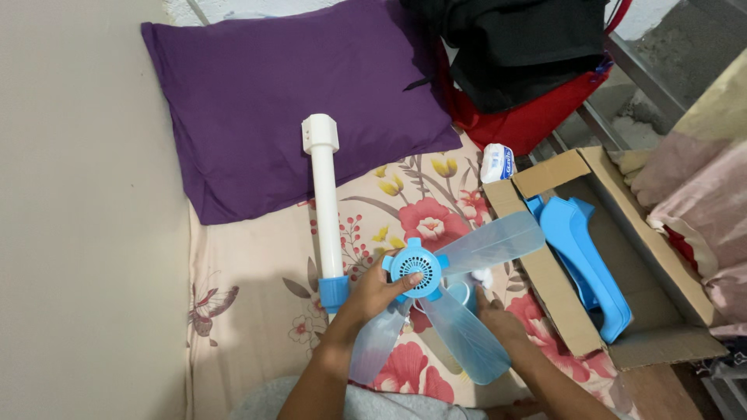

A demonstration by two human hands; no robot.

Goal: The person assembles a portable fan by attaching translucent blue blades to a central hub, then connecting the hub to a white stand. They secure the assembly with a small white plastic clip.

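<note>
A translucent blue fan blade (459,280) with three wings and a solid blue vented hub lies over the floral bedsheet (257,311). My left hand (377,294) grips the hub from the left, thumb on its grille. My right hand (492,311) reaches under the blade's right side and touches a small white piece next to a pale blue cup-shaped part; what it holds is hidden by the wings. A white pole (327,210) with a blue collar at its near end lies on the sheet beside my left hand.
A purple pillow (264,101) lies at the head of the bed against a beige wall (78,194). An open cardboard box (615,257) at the right holds blue plastic fan parts (583,257). Black and red cloth (529,62) sits behind. A small white-and-blue packet (496,162) rests near the box.
</note>
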